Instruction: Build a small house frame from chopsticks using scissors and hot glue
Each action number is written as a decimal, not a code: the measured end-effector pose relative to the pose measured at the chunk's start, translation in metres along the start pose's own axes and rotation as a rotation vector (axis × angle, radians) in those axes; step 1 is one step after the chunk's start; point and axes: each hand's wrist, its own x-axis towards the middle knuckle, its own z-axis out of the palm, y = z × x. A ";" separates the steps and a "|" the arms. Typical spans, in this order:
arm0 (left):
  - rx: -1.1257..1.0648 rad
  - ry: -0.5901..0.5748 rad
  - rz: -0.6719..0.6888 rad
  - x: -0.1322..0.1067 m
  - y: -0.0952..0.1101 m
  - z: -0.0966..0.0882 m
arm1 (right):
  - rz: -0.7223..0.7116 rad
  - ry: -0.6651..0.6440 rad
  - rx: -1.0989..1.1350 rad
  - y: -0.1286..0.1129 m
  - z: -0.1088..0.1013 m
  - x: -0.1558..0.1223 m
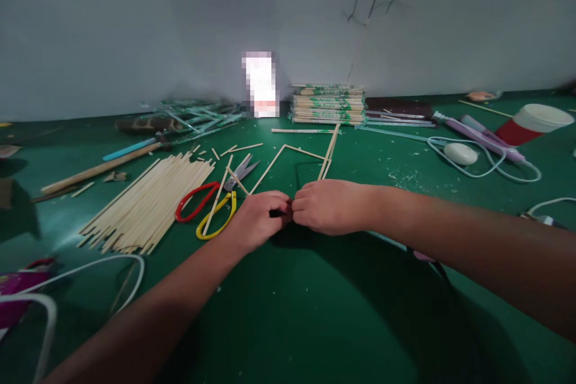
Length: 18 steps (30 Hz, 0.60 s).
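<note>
My left hand (263,216) and my right hand (326,207) meet fingertip to fingertip above the table, both closed in a pinch. Thin wooden chopsticks joined at angles form a frame (306,152) just beyond them. Its two sides run down behind my hands, and my fingers cover the near part they close on. Left of my left hand lie open scissors (231,186) with one red and one yellow handle, a loose stick across them. A flat pile of bare chopsticks (144,204) spreads farther left.
At the back stand a bright blurred screen (261,84) and a stack of wrapped chopsticks (328,105). On the right are a purple corded tool (481,138), a white oval object (460,154) and a red-and-white cup (533,123). A hammer (101,168) and white cable (139,270) lie left.
</note>
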 end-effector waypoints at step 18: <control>-0.028 0.007 0.015 0.001 0.000 -0.001 | -0.124 -0.005 -0.005 0.004 0.000 0.003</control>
